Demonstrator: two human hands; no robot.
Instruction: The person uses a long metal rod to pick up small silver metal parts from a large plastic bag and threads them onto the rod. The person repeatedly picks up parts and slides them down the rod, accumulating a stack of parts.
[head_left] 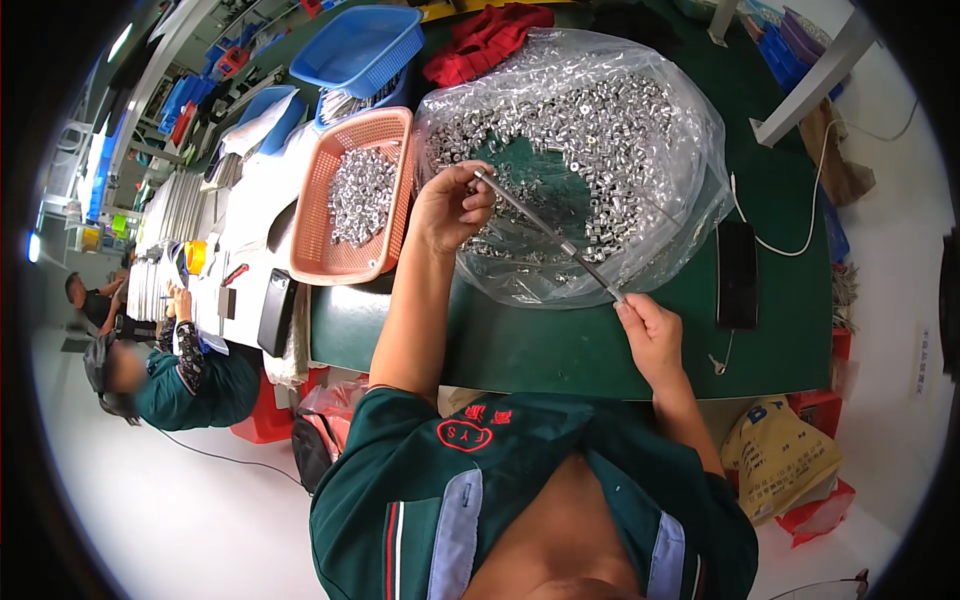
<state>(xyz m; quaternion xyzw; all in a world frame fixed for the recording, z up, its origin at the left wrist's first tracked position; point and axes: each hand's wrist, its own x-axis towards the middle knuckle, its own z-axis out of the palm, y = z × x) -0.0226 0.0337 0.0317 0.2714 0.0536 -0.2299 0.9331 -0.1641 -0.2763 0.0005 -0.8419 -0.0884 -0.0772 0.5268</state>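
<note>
Both hands, left hand (448,208) and right hand (650,325), pinch the ends of a thin metal rod (548,236) above a clear plastic bag of small silver nuts (600,120) on the green counter (560,350).

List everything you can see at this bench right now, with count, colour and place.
metal rod: one, silver, held between both hands above the bag
plastic bag: one, clear, on the green table, spread open with many small silver metal parts
orange basket: one, left of the bag, holding a pile of silver parts
blue basket: one, behind the orange basket
red cloth: one, far edge of the table
black phone: one, right of the bag, white cable attached
co-workers: at least two, seated far left
left hand: fingers pinch the rod's upper end
right hand: fingers pinch the rod's lower end
</note>
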